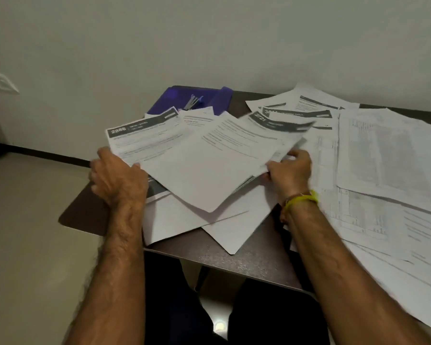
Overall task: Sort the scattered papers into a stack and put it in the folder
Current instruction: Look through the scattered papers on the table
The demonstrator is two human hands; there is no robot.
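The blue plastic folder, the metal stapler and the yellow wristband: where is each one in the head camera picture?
Blue plastic folder [223, 99]: head view, on its bare right flap.
Metal stapler [193, 102]: head view, on its body, lying on the folder.
Yellow wristband [302, 198]: head view, on the band at the right wrist.

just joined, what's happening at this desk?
A person seated at a dark table is gathering loose papers. The left hand and right hand grip opposite edges of a loose bunch of sheets, not yet squared. More papers lie spread across the right side. The blue folder lies at the far edge, partly under sheets, with what looks like a stapler on it. Nothing is filed yet.
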